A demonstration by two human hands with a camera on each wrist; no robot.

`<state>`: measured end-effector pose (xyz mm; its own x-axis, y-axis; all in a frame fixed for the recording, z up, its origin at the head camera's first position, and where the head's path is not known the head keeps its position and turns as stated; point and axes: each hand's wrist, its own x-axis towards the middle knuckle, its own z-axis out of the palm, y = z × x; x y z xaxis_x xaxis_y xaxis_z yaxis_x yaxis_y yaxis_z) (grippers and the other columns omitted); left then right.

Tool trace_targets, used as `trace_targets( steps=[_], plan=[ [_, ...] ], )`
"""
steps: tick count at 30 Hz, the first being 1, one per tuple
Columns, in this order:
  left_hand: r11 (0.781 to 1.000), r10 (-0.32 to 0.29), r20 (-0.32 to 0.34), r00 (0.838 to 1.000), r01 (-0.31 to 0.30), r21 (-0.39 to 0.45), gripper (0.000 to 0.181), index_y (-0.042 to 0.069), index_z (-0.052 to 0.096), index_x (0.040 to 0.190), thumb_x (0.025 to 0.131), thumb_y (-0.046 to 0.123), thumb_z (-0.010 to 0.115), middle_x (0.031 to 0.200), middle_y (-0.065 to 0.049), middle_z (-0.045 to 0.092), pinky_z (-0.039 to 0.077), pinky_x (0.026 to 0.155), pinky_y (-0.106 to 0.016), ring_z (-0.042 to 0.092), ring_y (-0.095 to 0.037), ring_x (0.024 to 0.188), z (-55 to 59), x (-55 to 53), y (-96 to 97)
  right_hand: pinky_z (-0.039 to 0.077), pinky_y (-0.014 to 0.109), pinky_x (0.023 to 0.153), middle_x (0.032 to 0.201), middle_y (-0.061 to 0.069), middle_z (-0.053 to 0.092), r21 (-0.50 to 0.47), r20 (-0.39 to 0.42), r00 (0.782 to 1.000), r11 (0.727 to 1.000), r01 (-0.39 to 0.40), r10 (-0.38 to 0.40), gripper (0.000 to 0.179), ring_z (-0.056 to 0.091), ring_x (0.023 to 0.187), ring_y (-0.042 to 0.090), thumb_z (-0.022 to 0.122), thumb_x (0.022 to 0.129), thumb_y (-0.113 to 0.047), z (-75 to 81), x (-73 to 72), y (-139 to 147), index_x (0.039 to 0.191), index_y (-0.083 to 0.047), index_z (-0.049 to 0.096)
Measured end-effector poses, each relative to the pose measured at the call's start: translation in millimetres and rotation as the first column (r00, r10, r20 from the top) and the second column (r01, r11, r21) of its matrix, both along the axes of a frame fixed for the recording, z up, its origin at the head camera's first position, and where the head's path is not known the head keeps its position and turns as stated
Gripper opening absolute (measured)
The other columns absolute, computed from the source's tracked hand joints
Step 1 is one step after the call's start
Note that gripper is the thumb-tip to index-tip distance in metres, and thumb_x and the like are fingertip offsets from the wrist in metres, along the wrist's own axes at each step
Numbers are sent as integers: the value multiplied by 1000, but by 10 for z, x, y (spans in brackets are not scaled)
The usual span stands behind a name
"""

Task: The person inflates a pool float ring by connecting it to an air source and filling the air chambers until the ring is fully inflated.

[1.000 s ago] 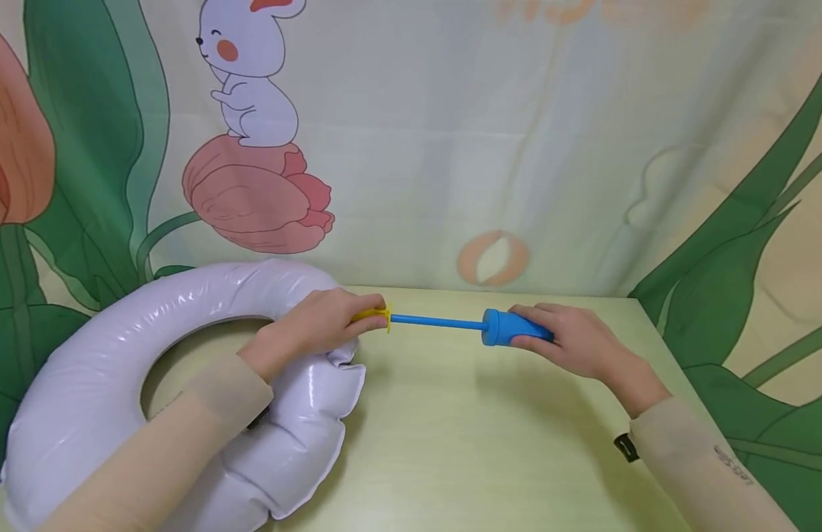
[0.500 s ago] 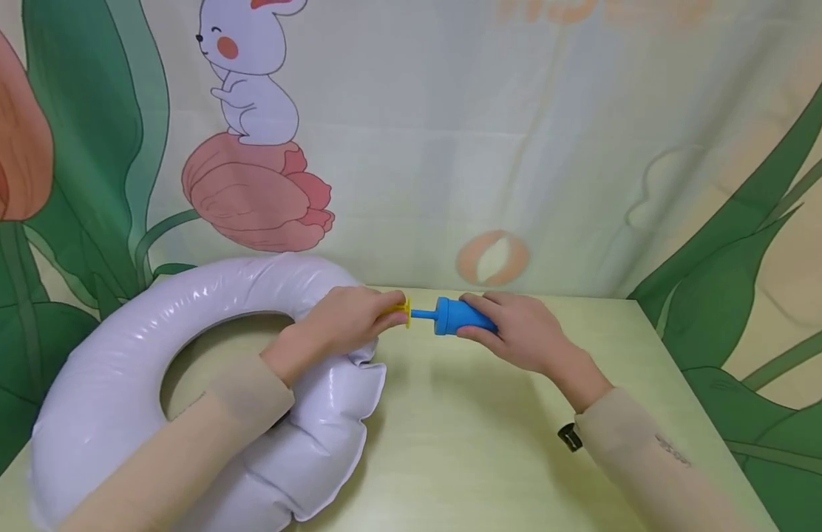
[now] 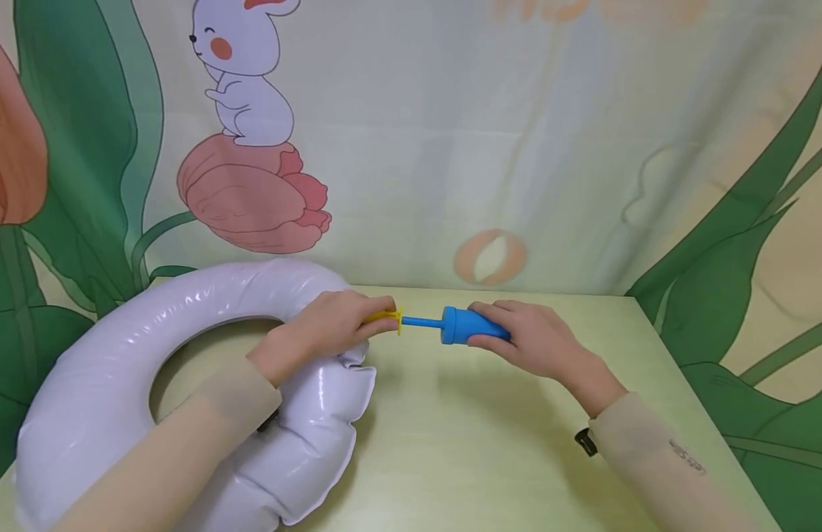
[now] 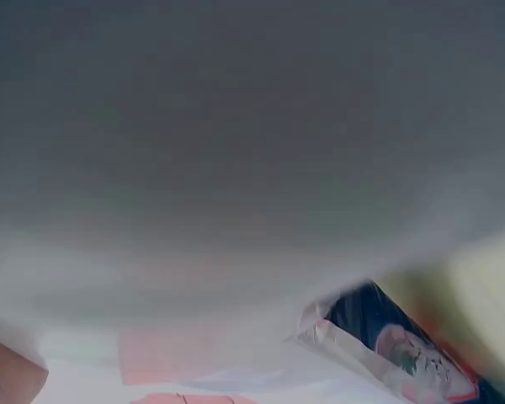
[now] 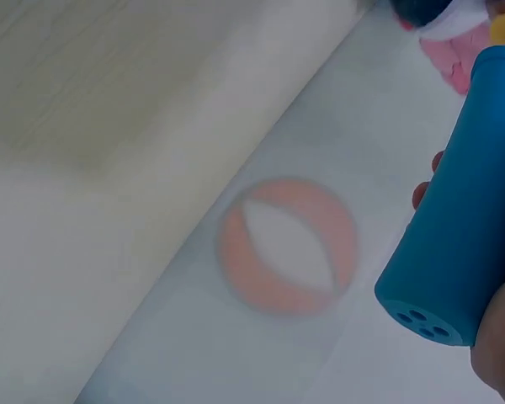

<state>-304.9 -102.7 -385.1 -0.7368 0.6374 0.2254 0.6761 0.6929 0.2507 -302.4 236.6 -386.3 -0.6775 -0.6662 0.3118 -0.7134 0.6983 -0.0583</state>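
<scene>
Between my hands, held level above the table, is a hand air pump with a blue barrel (image 3: 467, 326). My right hand (image 3: 540, 343) grips that barrel with fingers and thumb wrapped round it. In the right wrist view the barrel (image 5: 459, 202) shows small holes in its end. A short stretch of blue rod (image 3: 422, 322) sticks out towards the left. At the rod's end my left hand (image 3: 331, 321) pinches a yellow handle (image 3: 382, 315). A pale inflatable ring (image 3: 111, 362) lies beneath the left forearm, its right side wrinkled. A blurred pale surface fills most of the left wrist view.
The light green table (image 3: 444, 458) runs back to a printed cloth (image 3: 398, 170) with a rabbit, tulips and leaves. A small black thing (image 3: 585, 442) hangs at the right sleeve. Dark blue print (image 4: 404, 345) shows in the left wrist view.
The right hand and barrel came left over the rod, so that less of it showed, then shifted slightly back right. The left hand kept its hold and moved little.
</scene>
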Motion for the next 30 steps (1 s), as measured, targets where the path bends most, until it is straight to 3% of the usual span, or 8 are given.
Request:
trace_targets(
  steps=[5,11,21,30],
  plan=[
    [999,40,-10,999,-40,-4,16,27,63,107,106,41,58,80,15,60,46,64,-38,54,-10,69,52,11,-151,55,44,77,123,7,69,-17,18,1000,1000,17,-17,53,67,101,25,71,96,-48,62,-45,309,138,-17,64],
    [996,68,50,996,-65,-62,15,22,55,105,108,37,55,73,8,50,43,65,-37,51,-12,69,101,53,-211,54,44,76,121,7,69,9,13,999,999,39,-39,52,67,96,25,71,96,-46,104,-80,457,139,-16,63],
    [999,43,15,999,-42,-31,16,19,54,100,108,32,56,70,6,46,39,59,-36,48,-16,65,322,140,22,55,44,78,123,10,68,49,-12,999,998,42,-41,60,68,101,28,67,97,-51,299,-4,100,141,-11,61],
    [998,17,19,1000,-16,-54,20,17,50,101,108,34,55,68,4,43,37,57,-34,49,-16,64,221,148,327,54,39,71,115,6,70,38,-59,998,999,16,-14,57,67,90,22,64,98,-54,222,76,-235,138,-13,64]
  ],
)
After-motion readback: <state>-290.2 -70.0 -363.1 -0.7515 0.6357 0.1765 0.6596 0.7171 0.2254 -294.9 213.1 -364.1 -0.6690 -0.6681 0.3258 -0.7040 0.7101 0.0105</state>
